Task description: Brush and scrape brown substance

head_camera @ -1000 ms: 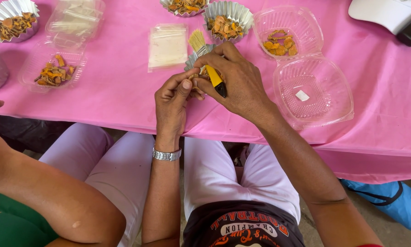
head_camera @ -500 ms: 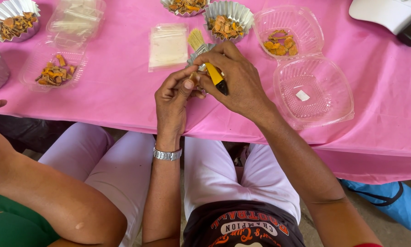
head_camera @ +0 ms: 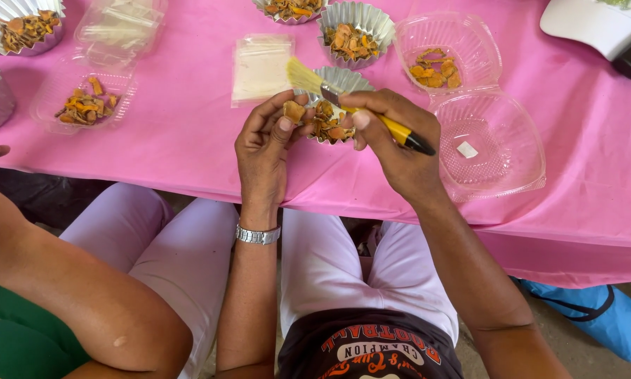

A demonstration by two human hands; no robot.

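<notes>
Pink cloth covers the surface [head_camera: 189, 151] in front of me. My left hand [head_camera: 263, 151] is closed on a small orange-brown piece [head_camera: 293, 111], pinched between thumb and fingers. My right hand [head_camera: 389, 140] is wrapped around a brush [head_camera: 361, 112] with a yellow and black handle. Its pale bristles point to the far left, just past the piece. Both hands are above a shiny foil cup [head_camera: 333, 105] full of the same orange bits.

I think the piece could slip from my pinch, because it is small and I hold only its edge. It might fall on my lap and not in the cup. A hard push with the brush could also knock it loose. My wrist is close to the clear plastic box [head_camera: 487, 151] on the right, so a bump could slide it off the near edge. Someone else's arm [head_camera: 70, 288] is near on the left.
</notes>
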